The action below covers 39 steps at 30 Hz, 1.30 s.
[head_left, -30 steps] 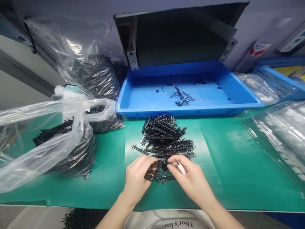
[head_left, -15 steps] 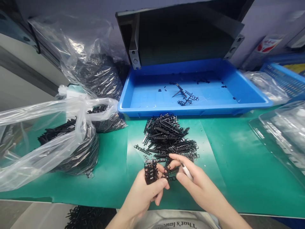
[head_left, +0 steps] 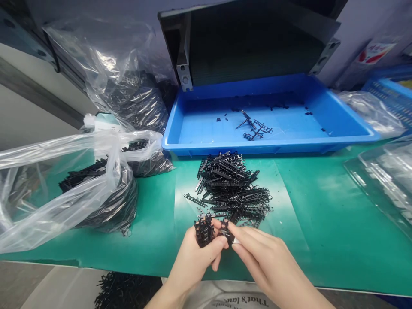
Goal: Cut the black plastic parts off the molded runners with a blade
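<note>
Right hand [head_left: 270, 253] has closed in on left hand [head_left: 201, 257] over the last 0.5 s; fingertips now meet at 1 black piece [head_left: 224, 224], so both hands are on the same spot, just in front of the pile [head_left: 228, 184]; left fingers closed round 1 black bundle [head_left: 204, 231], held roughly upright; right fingers pinched on 1 white-handled tool [head_left: 236, 241], mostly hidden, can't confirm its tip contact. Count: 2 hands; 1 pile on the green bench [head_left: 328, 231], strips too tangled to count; 1 strip [head_left: 195, 199] sticking out at its left side; 1 blue tray [head_left: 270, 148] behind, with 1 loose cluster [head_left: 255, 128] plus scattered bits, no firm number; looks like 3 bags of black parts at left, 1 front bag [head_left: 119, 210], 1 middle bag [head_left: 149, 165], 1 tall bag [head_left: 135, 101], though overlap makes that unsure; 1 dark heap [head_left: 125, 292] below bench level.
</note>
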### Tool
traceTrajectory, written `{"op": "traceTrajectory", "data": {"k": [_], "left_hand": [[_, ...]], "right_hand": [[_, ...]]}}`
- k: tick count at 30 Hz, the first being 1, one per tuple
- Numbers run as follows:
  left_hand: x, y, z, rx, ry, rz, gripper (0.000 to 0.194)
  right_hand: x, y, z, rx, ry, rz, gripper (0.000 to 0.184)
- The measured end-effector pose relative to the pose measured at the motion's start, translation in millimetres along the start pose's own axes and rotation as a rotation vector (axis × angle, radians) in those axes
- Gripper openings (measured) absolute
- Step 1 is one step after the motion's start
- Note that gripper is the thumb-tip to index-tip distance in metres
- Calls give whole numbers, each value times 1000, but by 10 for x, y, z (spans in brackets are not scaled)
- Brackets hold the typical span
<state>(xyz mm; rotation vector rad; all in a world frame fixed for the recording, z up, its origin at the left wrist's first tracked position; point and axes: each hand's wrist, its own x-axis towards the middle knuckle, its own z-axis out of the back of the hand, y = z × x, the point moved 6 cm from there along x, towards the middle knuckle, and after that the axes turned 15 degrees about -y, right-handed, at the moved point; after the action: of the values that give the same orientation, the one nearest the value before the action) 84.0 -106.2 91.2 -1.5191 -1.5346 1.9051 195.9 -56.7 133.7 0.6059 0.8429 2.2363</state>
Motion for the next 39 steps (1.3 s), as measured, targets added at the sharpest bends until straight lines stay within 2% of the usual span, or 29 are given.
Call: {"op": "traceTrajectory", "data": {"k": [7, 15, 19, 24, 26, 30, 35, 39], "left_hand": [[-8, -3, -13, 12, -47, -22, 14], [-15, 71, -9, 70, -39, -32, 17], [-17, 93, 16, -5, -121, -14, 23], [-25, 1, 150, -49, -258, -54, 27], [-26, -42, 194, -63, -271, -77, 24], [-3, -99, 265, -72, -309, -109, 25], [78, -228, 289, -6, -296, -232, 21], [128, -294, 307, 45, -306, -278, 20]], "right_hand": [[-6, 13, -4, -10, -49, 21, 36], [-38, 7, -70, -14, -83, -4, 36], [-66, 16, -88, -142, -214, 46, 36], [97, -185, 26, -377, -283, -43, 35], [208, -269, 82, -479, -255, -49, 26], [335, -357, 62, -584, -93, -15, 9], [328, -325, 29, -557, -100, -8, 17], [325, -328, -17, -536, -72, -22, 15]]}}
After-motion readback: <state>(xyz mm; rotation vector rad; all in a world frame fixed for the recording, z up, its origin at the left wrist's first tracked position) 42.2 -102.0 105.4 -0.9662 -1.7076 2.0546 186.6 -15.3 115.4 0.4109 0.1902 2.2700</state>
